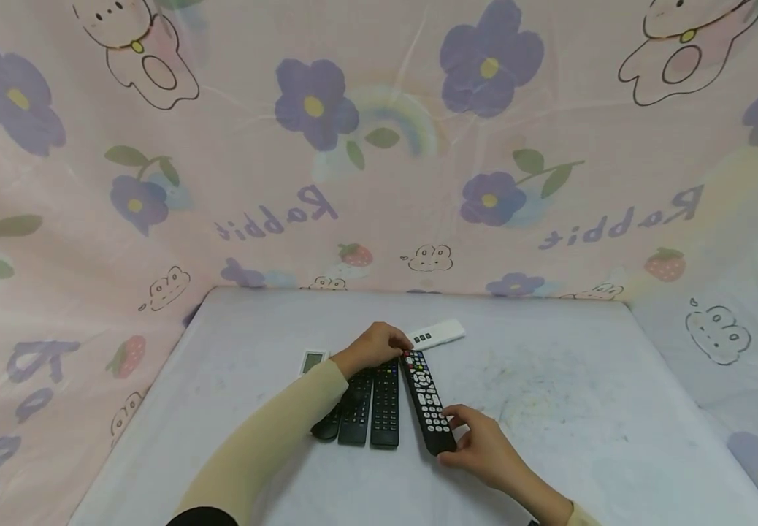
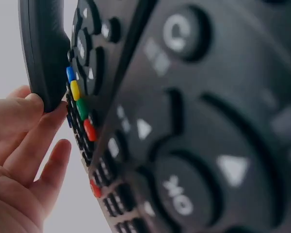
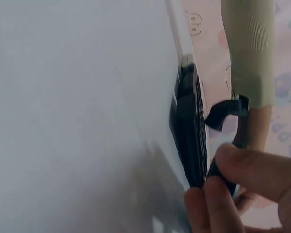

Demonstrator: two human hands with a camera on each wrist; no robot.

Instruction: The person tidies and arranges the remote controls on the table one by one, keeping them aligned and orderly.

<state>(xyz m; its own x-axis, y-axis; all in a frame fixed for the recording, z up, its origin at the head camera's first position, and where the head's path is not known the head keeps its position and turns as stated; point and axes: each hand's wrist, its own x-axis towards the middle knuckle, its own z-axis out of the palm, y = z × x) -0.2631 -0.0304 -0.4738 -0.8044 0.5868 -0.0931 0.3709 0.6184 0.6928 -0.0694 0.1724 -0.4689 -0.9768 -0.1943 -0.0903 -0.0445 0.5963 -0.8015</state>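
Black remote (image 1: 428, 402) with white keys lies flat on the white table (image 1: 583, 394), rightmost in a row of dark remotes, slightly angled. I've got my right hand (image 1: 480, 446) on its near end, fingers and thumb pinching the bottom edge; the right wrist view confirms fingertips (image 3: 218, 194) clamped on the end. My left hand (image 1: 375, 345) sits at the far end, fingers curled over the tops of the remotes; in the left wrist view the fingertips (image 2: 36, 104) touch a remote's end, real grip unclear. Two more black remotes (image 1: 372, 402) lie just beside it. White remote (image 1: 437, 334) is just behind; small white display remote (image 1: 313, 360) left, partly hidden by the sleeve.
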